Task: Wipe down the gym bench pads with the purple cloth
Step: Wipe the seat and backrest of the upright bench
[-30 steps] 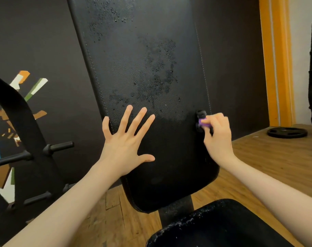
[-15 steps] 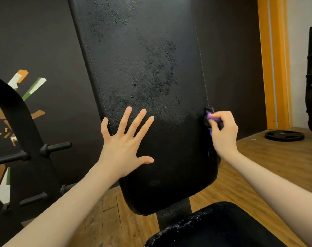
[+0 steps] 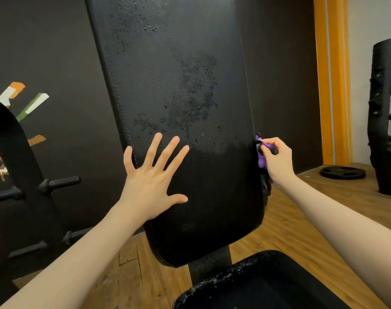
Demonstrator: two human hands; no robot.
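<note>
The back pad (image 3: 179,108) stands steeply tilted, beaded with droplets across its upper and middle face. The left hand (image 3: 150,181) is laid flat on its lower left part, fingers straight and spread apart. The cloth (image 3: 260,158) is bunched in the right hand (image 3: 277,161), clamped between curled fingers and thumb, and pressed against the pad's right edge. The seat pad (image 3: 257,284) is seen at the bottom.

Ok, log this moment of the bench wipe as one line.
left hand: flat on back pad | right hand: grips purple cloth at pad's right edge | droplets on upper pad unwiped
</note>
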